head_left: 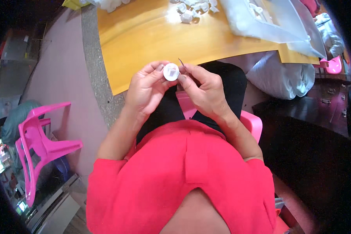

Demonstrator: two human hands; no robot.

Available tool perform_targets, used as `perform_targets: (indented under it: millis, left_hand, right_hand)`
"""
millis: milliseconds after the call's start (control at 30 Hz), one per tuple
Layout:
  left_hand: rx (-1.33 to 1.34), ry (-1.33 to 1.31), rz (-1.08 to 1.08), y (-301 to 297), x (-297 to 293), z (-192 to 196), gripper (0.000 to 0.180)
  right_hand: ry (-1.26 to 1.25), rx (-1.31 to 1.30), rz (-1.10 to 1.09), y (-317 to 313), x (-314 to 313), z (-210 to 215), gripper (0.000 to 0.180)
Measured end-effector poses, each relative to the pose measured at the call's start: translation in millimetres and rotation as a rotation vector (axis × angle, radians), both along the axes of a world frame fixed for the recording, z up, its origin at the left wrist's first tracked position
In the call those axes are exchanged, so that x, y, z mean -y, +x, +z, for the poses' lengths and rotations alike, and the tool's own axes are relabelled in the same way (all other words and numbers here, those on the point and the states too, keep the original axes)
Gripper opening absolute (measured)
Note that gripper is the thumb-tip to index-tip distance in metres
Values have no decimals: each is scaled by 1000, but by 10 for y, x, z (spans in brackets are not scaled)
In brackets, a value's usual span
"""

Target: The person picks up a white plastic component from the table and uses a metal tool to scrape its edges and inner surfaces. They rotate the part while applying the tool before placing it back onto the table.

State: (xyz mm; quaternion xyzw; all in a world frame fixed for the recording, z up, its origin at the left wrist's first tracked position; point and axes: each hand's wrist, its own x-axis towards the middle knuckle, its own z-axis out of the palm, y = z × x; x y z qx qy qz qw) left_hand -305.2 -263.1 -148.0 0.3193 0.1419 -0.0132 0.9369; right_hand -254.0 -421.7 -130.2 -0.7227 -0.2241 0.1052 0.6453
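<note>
Between the thumb and fingers of my left hand (144, 87) is a small round white plastic piece (171, 73), its face turned up with a raised shape in the middle. My right hand (207, 93) pinches a thin, dark, pointed tool (181, 64) whose tip sticks up beyond the fingers; its exact kind is too small to tell. The right thumb lies against the edge of the white piece. Both hands are close together above my lap, just short of the table's near edge.
A yellow-brown table (140, 43) lies ahead, with a pile of small white pieces (186, 16) and a translucent plastic bin (257, 29) on it. A stuffed pale sack (282, 76) sits under its right side. At left stands a pink chair (43, 136).
</note>
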Motion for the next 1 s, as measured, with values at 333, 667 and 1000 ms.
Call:
perform_targets:
  millis: [333,667,1000]
  left_hand:
    - [87,62,18,-4,95,-101,22]
    - [161,257,98,2,25,-250,27]
    - [143,346,64,-29,-103,-132,28]
  right_hand:
    - [120,-264,-70,20,-103,-70,10]
    - [96,-204,3,-42,-160,-170,19]
    - [-352,460,159,-41,43,-110,39]
